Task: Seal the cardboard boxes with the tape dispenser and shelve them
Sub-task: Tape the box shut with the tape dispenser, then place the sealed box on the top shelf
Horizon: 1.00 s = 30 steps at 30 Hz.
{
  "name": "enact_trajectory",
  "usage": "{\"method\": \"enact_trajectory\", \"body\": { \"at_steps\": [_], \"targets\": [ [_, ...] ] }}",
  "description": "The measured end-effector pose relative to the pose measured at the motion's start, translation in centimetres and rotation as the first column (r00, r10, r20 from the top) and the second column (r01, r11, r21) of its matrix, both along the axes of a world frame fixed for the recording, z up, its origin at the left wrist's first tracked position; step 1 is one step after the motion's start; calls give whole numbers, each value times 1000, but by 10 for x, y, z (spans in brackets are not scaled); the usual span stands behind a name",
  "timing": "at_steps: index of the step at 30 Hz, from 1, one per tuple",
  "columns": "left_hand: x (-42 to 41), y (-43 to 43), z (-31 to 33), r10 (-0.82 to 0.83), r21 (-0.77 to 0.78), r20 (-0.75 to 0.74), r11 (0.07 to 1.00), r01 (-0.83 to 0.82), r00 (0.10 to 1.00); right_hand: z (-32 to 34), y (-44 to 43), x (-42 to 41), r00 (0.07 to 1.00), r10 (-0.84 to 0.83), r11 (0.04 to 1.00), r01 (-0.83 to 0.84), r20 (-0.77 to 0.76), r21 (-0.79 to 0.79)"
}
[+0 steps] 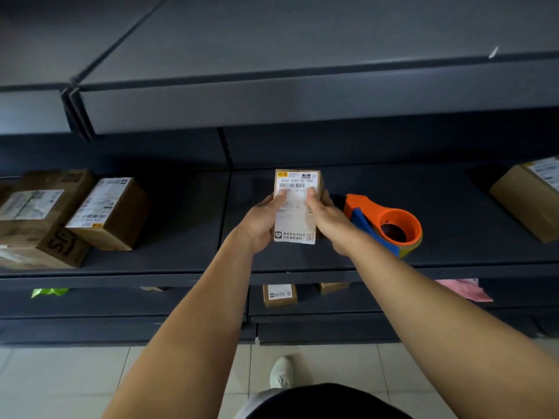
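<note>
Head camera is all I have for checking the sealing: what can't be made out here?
- Small box: its seams are hidden under the label, left hand and right hand.
- Tape dispenser: near end hidden by the right forearm.
- Right-hand box: cut off by the frame edge.
- Label text: too small.

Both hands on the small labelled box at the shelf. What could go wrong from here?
1. The tape dispenser sits right beside the right hand; pulling back could knock it off the shelf.
2. The small box is held near the shelf's front edge; set down there, it might tip off.
3. The left hand and right thumbs cover the label, and tape could too.
</note>
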<state>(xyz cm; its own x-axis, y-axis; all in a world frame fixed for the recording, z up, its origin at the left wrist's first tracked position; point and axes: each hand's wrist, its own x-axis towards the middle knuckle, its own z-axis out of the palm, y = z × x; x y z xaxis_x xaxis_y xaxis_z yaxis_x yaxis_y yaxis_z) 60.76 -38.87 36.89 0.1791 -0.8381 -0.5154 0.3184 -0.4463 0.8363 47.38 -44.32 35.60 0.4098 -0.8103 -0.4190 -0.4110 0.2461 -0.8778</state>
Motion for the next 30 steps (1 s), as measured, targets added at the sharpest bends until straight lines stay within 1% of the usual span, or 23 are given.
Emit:
{"method": "enact_trajectory", "body": {
  "at_steps": [2,5,6,8,10,12,14,17,20,24,27,30],
  "targets": [
    [-2,-3,0,44,14,39,999,-45,998,-4,1,0,996,-59,997,56,65,51],
    [-4,-9,0,95,97,161,989,-112,982,-10,5,-3,986,-132,983,117,106,138],
    [-6,-9,0,99,124,188,985,-123,977,-12,6,-4,983,-152,977,134,106,164],
    [-12,-6,-1,83,154,193,981,-114,978,-14,8,-6,982,-169,971,153,78,186],
    [-19,0,-3,94,126,197,985,-120,976,-13,9,-8,980,-192,965,177,61,194],
    [-25,4,-3,121,78,224,987,-141,967,-9,13,-8,977,-205,967,192,62,171],
    [-30,10,-1,147,38,247,986,-161,958,-4,18,-9,976,-197,974,184,97,128],
    [-34,23,8,187,3,277,981,-195,943,5,31,-11,963,-214,974,198,165,108],
    [-41,39,19,195,-27,316,980,-196,928,18,45,-18,944,-217,975,197,248,103],
    [-53,62,38,255,-124,388,967,-223,886,39,70,-28,910,-203,979,196,361,56],
    [-60,85,56,233,-179,377,968,-176,897,52,92,-35,893,-153,984,178,423,-20],
    [-64,116,74,172,-233,377,969,-87,910,66,120,-41,896,-90,979,160,436,-126]
  ]
}}
